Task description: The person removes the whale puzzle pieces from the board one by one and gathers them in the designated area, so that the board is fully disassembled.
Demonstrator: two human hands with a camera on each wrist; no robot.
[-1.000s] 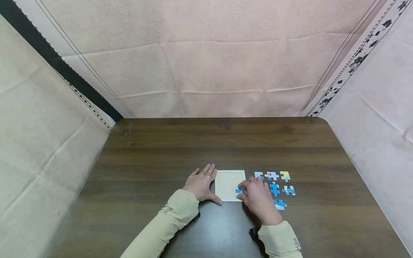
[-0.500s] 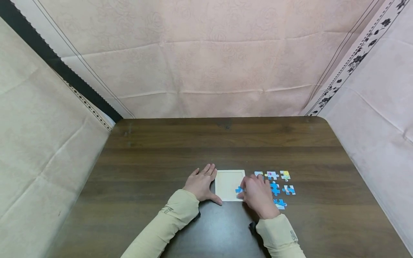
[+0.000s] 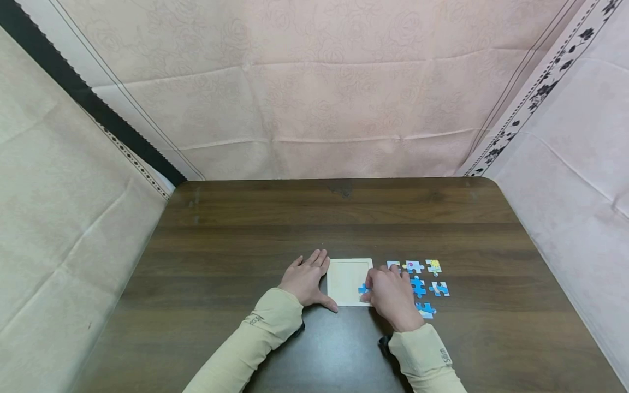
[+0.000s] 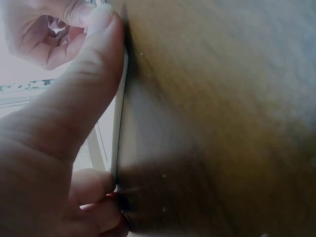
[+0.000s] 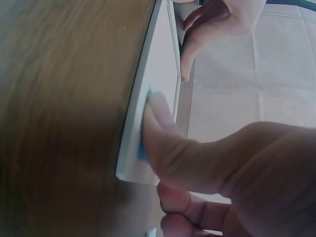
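Observation:
A square white puzzle tray (image 3: pixel 341 278) lies flat near the middle of the table. Against its left edge rests my left hand (image 3: pixel 306 281), fingers extended and thumb spread toward the near corner. My right hand (image 3: pixel 393 297) is at the tray's lower right corner, thumb and index finger on a blue jigsaw piece (image 3: pixel 362 288). In the right wrist view the thumb (image 5: pixel 165 138) covers much of that blue piece (image 5: pixel 142 150), which lies inside the tray's rim (image 5: pixel 127 168); the other fingers are curled. The left wrist view shows my left thumb (image 4: pixel 91 84) along the tray's side.
Several loose jigsaw pieces lie in rows right of the tray, among them a yellow-topped piece (image 3: pixel 433 266), a blue piece (image 3: pixel 418 286) and a blue-and-white piece (image 3: pixel 426 310). My right hand partly covers some. Pale cloth (image 3: pixel 319 109) hangs behind the brown table (image 3: pixel 245 229).
The right hand and forearm have shifted slightly, fingers drawing closer over the blue piece at the tray's corner. The left hand has stayed in place.

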